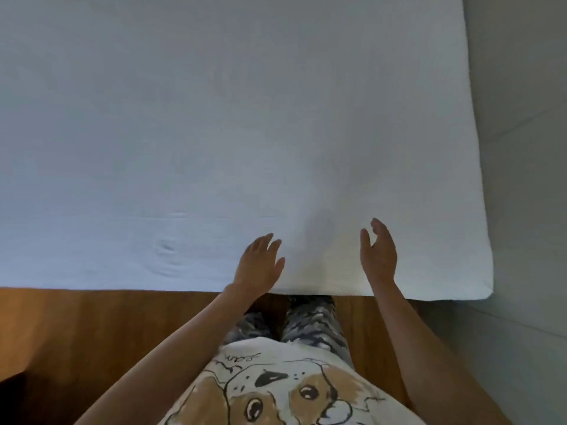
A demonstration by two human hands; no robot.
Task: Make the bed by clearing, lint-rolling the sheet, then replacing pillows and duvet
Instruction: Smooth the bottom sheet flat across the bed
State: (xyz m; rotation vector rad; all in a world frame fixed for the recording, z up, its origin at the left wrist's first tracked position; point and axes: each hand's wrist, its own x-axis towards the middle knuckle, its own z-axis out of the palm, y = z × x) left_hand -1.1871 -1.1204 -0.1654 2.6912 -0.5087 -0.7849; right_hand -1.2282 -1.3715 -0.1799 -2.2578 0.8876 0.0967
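A pale blue-white sheet (pixel 214 118) covers the bed and fills most of the view, bare of pillows and duvet. A few small creases lie near its front edge at the left. My left hand (pixel 259 262) hovers over the sheet's front edge, fingers straight and spread, palm down. My right hand (pixel 379 251) is a little to the right, turned on its side with fingers relaxed, holding nothing. No lint roller, pillow or duvet is in view.
The bed's near right corner (pixel 486 289) meets a grey wall or panel (pixel 521 179) on the right. Wooden floor (pixel 92 326) runs along the front of the bed, where I stand close to the edge.
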